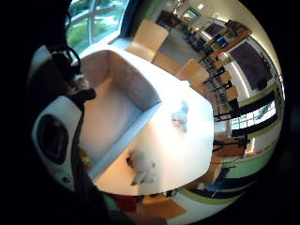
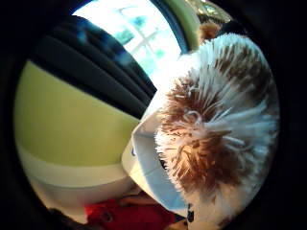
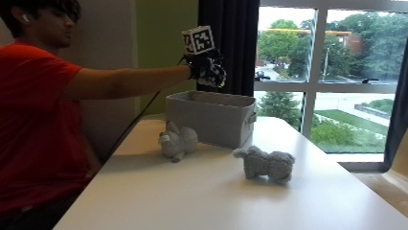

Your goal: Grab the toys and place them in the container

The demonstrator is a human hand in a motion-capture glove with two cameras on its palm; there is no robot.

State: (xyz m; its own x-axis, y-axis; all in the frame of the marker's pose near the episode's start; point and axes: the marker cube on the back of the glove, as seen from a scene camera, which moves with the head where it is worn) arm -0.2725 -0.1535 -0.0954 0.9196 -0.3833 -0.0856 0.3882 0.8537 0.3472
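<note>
Indoors, white table (image 3: 210, 201), window (image 3: 331, 72), dark curtain (image 3: 226, 28)

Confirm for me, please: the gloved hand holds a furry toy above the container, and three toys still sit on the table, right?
Not quite: only two toys, one beside the container and another nearer the window, sit on the table, as the outside view shows. The gloved hand does hold a furry toy above the container.

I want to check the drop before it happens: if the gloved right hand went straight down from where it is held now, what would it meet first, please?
Most likely the open inside of the grey container: the right hand, gripping a fuzzy brown-and-white toy, hangs above it, and the little finger side palm view looks down into it. Depth is uncertain, so its rim is possible.
</note>
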